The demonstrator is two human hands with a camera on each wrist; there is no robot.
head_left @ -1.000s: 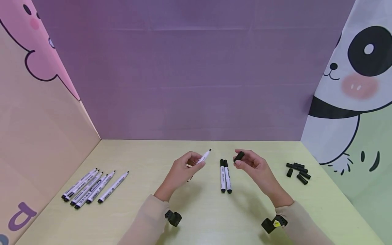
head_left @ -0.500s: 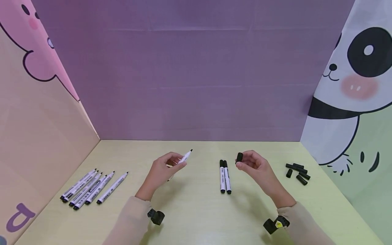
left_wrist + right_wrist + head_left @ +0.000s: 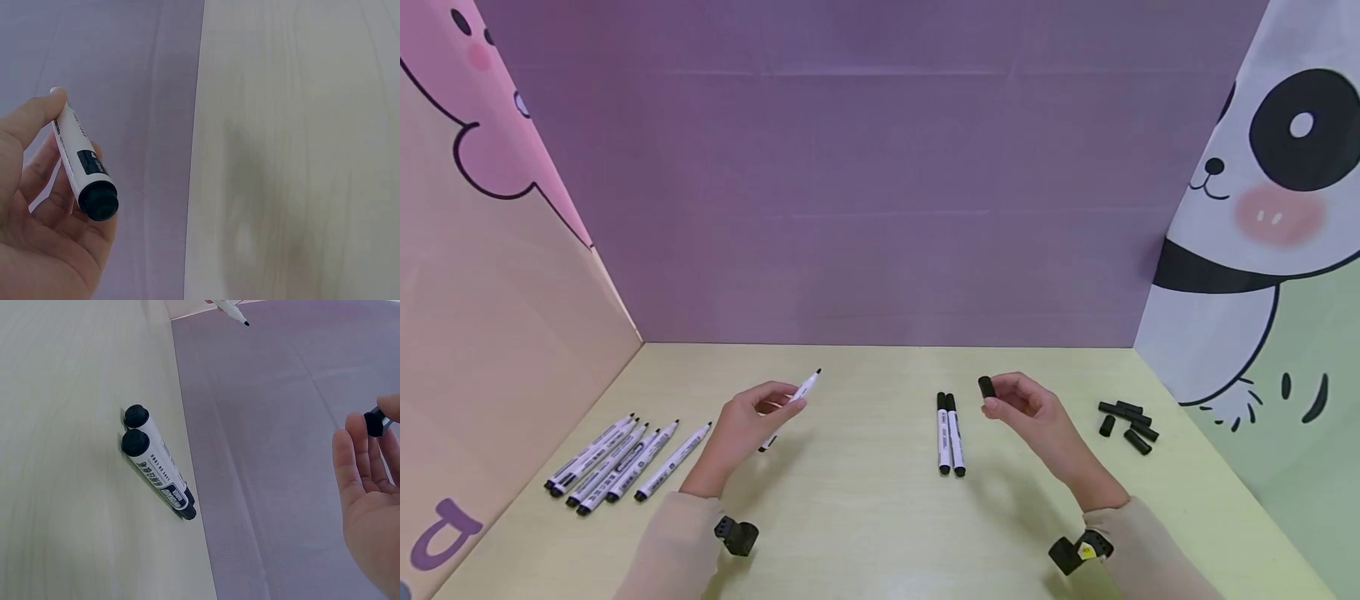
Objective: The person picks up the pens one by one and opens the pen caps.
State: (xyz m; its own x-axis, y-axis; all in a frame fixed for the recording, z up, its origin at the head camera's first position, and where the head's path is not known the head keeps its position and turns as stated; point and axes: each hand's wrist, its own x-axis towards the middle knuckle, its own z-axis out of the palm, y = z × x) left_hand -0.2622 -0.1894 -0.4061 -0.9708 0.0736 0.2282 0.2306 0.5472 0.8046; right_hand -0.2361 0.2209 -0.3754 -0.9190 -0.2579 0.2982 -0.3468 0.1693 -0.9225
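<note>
My left hand [image 3: 747, 423] pinches an uncapped white marker [image 3: 75, 144] above the table, its dark tip pointing up and away. In the left wrist view the marker's black end faces the camera. My right hand [image 3: 1037, 421] holds a black marker cap [image 3: 987, 387] between thumb and fingers, raised over the table. Between the hands, two capped markers [image 3: 950, 437] lie side by side, black caps toward the back. To the left of my left hand lie several uncapped white markers [image 3: 625, 462] in a slanted row.
Several loose black caps [image 3: 1129, 423] lie in a cluster at the table's right. A purple wall [image 3: 887, 183] closes off the back of the pale table [image 3: 865, 525]. Decorated panels stand at the left and right sides.
My left hand has moved left with the uncapped marker, away from the right hand and toward the row of markers. The right hand stays nearly in place, its cap turned slightly.
</note>
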